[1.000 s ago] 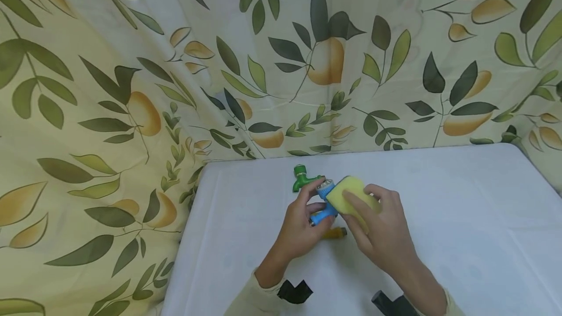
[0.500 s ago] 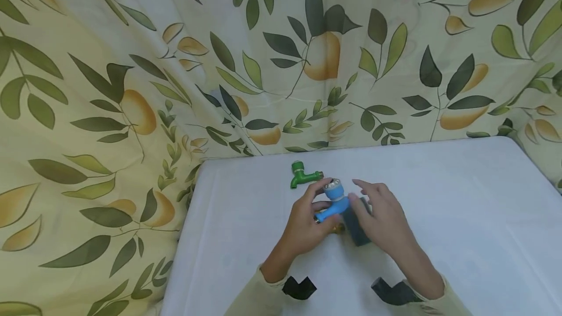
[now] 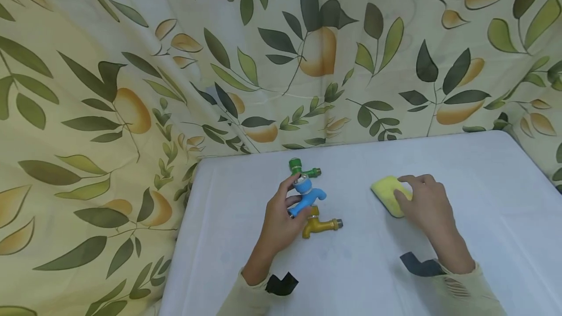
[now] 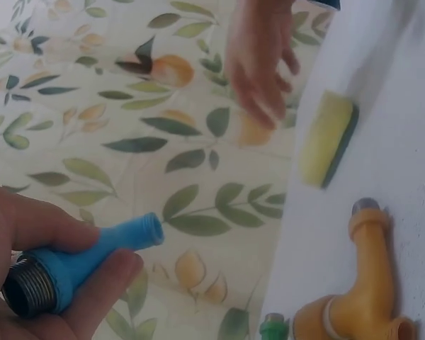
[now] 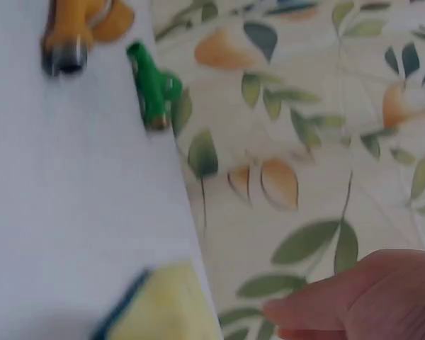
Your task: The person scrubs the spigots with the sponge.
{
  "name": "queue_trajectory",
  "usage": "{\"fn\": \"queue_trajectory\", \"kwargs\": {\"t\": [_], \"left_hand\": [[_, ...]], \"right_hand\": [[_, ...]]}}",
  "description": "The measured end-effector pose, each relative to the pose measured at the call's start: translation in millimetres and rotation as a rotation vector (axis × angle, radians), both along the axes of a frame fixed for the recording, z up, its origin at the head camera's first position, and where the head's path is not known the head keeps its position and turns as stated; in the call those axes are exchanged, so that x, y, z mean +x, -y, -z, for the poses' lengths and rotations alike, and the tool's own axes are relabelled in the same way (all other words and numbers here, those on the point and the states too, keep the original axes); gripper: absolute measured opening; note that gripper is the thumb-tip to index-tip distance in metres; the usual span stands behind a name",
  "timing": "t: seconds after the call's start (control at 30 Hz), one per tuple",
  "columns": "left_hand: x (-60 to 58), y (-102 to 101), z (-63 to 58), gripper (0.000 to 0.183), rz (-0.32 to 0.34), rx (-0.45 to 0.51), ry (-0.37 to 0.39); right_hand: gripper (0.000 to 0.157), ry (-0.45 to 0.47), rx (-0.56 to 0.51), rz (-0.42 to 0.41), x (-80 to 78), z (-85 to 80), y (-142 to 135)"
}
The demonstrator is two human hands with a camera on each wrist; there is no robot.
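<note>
My left hand [image 3: 280, 223] holds a blue water tap [image 3: 312, 196] between thumb and fingers above the table. In the left wrist view the thumb and a finger pinch the tap's blue body [image 4: 92, 258], its threaded end facing the camera. A yellow sponge [image 3: 385, 193] with a dark scouring side lies to the right on the table. My right hand [image 3: 429, 208] is close over the sponge in the head view. Both wrist views show a gap between its loosely bent fingers and the sponge [image 4: 324, 142].
A yellow tap [image 3: 322, 227] lies on the white tabletop [image 3: 474, 199] just beyond and below the left hand. Behind the blue tap lies a green tap [image 3: 296, 165]. A leaf-patterned curtain [image 3: 246, 62] hangs along the table's back and left edges.
The sponge was first against the blue tap in the right hand. That hand carried it right and let go of it. The left hand moved left with the tap, turning it and uncovering the yellow tap.
</note>
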State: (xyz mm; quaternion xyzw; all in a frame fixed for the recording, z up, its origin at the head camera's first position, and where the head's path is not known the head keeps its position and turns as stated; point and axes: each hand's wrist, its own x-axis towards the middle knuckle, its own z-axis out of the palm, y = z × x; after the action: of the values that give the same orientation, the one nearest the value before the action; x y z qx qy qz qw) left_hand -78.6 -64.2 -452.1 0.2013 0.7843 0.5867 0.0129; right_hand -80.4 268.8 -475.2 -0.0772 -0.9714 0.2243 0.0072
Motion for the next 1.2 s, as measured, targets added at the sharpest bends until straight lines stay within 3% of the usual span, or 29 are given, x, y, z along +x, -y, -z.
{"fn": "queue_trajectory", "kwargs": {"t": [0.13,0.27,0.43,0.53,0.6,0.7,0.93,1.03,1.2], "left_hand": [[0.5,6,-1.3,0.076,-0.003,0.004,0.027],[-1.1,6,0.3,0.078,0.048,0.063,0.1],[-3.1,3,2.5,0.081,0.118,0.144,0.194],[-3.0,2,1.9,0.084,0.174,0.193,0.226],[-2.7,3,0.8,0.09,0.228,0.241,0.249],[-1.8,6,-2.6,0.101,0.334,0.328,0.305],[-1.3,9,-7.2,0.104,0.574,0.448,0.345],[-2.1,8,-5.2,0.108,0.625,0.5,0.355],[-2.7,1,-3.2,0.117,0.64,0.583,0.362]], "right_hand": [[0.068,0.121,0.045,-0.041,-7.5,5.6,-18],[0.087,0.202,0.061,-0.09,-15.9,21.0,-15],[0.078,0.089,0.108,-0.123,-20.9,41.6,-4],[0.07,-0.002,0.114,-0.121,-20.4,44.8,-1],[0.068,-0.048,0.081,-0.112,-19.4,38.9,2],[0.069,-0.115,-0.031,-0.105,-16.4,17.5,8],[0.07,-0.147,-0.417,-0.176,9.2,-44.7,41],[0.066,-0.164,-0.502,-0.233,23.2,-60.7,58],[0.062,-0.181,-0.499,-0.311,38.9,-70.5,83]]}}
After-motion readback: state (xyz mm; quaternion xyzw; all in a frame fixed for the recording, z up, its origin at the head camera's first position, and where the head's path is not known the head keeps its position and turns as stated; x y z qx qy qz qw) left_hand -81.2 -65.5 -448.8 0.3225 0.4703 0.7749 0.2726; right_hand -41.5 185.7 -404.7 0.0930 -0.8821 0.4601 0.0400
